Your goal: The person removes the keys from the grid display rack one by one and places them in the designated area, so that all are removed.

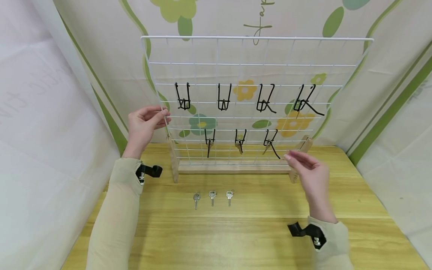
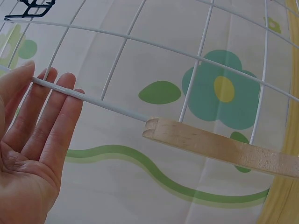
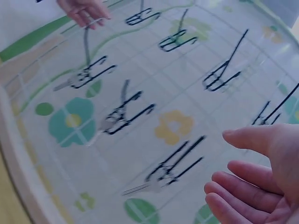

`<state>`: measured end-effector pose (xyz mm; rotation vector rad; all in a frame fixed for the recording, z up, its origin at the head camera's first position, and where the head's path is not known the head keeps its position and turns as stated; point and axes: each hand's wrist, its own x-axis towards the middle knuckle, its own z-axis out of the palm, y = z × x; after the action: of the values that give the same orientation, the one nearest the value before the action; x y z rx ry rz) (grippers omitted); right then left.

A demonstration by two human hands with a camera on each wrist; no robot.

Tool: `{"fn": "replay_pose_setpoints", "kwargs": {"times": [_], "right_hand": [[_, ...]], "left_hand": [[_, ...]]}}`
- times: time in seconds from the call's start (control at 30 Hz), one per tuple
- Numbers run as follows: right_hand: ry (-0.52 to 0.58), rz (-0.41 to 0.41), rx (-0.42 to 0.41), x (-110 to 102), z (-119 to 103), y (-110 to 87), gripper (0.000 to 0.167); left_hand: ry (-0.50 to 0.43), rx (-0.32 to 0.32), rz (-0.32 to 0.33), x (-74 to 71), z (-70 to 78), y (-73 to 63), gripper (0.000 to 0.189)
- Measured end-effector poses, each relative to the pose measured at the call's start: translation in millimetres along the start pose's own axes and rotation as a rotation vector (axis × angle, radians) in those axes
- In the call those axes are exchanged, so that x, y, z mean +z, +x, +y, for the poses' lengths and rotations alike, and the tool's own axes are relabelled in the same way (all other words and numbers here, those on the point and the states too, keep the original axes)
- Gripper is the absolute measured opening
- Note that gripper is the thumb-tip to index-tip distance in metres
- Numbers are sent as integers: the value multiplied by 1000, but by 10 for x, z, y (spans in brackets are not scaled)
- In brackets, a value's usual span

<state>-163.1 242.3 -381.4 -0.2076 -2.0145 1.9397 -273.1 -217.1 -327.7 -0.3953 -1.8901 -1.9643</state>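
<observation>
My left hand [image 1: 143, 125] pinches the left side wire of a white wire grid rack [image 1: 256, 38], thumb on one side and fingers on the other. In the left wrist view that side wire [image 2: 117, 111] runs down into a wooden foot [image 2: 219, 144]. My right hand [image 1: 308, 174] holds nothing, its fingers loosely bent beside the rack's lower right. Black hooks hang on the grid in two rows, among them an upper left hook [image 1: 183, 101]. Keys hang on the three lower hooks, one being a lower right hook [image 3: 173, 168] with a key [image 3: 138, 190].
Three silver keys, a left key [image 1: 196, 200], a middle key [image 1: 212, 197] and a right key [image 1: 230, 197], lie in a row on the wooden table [image 1: 216, 236] before the rack. A flower-printed cloth [image 1: 101, 48] hangs behind. A wooden crossbar [image 1: 233, 168] joins the rack's feet.
</observation>
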Motion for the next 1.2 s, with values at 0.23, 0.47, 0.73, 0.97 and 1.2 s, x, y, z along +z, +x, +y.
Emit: {"fn": "replay_pose_setpoints", "kwargs": {"times": [0.23,0.47,0.73,0.97,1.2], "right_hand": [[166,80,-155,-58,-380,183,38],[173,80,-168,-4,-669,423,44],[170,97,-233,100,-759,728,44],[213,135,-268,157,-772,824,40],[229,139,-252,169,-801,858,38]], "left_hand": [[0,-1,2,-5,5,-3,27],[8,-11,5,-6,5,-2,30],[4,-19,6,-6,1,-4,28],[0,-15,6,7,4,-11,27],[7,-19,12,13,12,-18,26]]}}
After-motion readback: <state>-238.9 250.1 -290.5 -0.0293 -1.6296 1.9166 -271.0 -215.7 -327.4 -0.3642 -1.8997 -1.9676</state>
